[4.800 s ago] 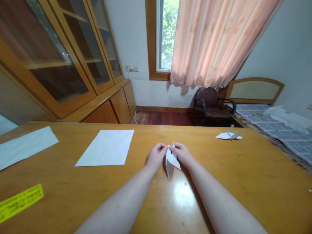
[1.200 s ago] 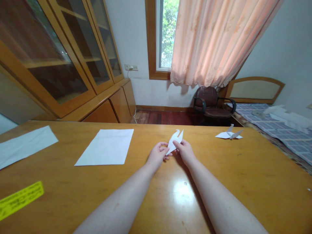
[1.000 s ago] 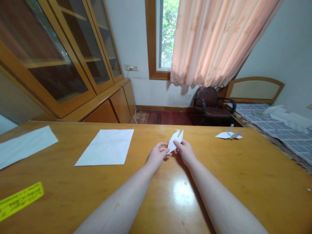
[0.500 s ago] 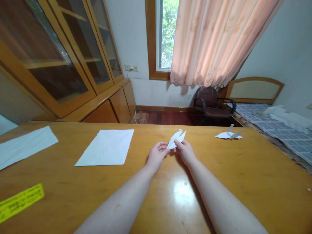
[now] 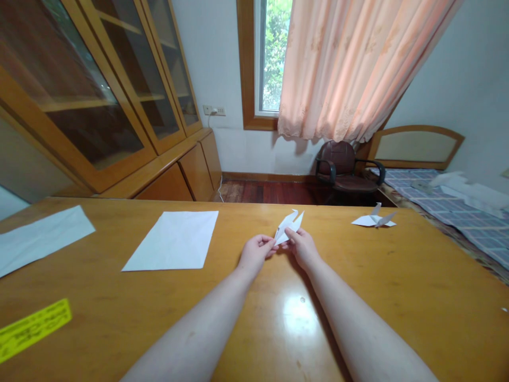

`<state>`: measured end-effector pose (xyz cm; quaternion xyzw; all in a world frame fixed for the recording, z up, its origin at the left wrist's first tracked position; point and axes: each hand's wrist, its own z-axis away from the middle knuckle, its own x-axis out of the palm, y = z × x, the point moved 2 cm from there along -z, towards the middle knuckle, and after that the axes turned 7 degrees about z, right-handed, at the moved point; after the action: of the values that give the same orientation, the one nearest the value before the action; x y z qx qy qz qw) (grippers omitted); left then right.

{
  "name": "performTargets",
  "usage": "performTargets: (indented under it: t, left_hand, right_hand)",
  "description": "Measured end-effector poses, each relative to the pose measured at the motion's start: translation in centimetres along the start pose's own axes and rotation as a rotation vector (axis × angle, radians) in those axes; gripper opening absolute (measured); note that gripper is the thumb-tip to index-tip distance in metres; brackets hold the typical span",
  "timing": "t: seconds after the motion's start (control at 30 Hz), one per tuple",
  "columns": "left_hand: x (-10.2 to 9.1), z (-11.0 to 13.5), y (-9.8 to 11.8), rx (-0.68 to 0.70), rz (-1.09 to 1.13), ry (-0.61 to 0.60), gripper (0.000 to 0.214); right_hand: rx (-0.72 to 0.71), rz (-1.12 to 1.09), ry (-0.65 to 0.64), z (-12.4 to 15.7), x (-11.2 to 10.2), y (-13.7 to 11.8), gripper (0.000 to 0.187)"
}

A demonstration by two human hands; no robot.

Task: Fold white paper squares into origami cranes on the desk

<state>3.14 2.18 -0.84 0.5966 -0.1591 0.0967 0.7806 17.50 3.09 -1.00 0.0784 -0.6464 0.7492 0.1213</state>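
Between my two hands is a folded white paper crane (image 5: 285, 227), its bent head and a second point standing up at the far side. My left hand (image 5: 257, 251) pinches the crane's near left corner between thumb and fingers. On the other side my right hand (image 5: 303, 247) grips its body, the thumb on top and the fingers mostly hidden beneath. To the right, a finished-looking paper crane (image 5: 374, 220) with spread wings lies on the wooden table (image 5: 254, 339). A flat white paper sheet (image 5: 175, 241) is left of my hands.
Another white paper piece (image 5: 43, 239) lies at the table's far left, with a yellow label strip (image 5: 34, 329) nearer me. Beyond the table's far edge are a wooden cabinet (image 5: 167, 175), a dark red chair (image 5: 338, 167) and a bed (image 5: 449, 193).
My left fingers have closed more tightly on the crane's near left corner, and the crane has tilted slightly. My right hand keeps its hold.
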Motion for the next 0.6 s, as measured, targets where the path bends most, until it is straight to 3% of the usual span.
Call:
performTargets:
  t: [0.6]
  left_hand:
    - [0.14, 0.21, -0.04, -0.001, 0.040, -0.009, 0.034]
  right_hand:
    - [-0.017, 0.044, -0.046, 0.28, 0.39, -0.06, 0.027]
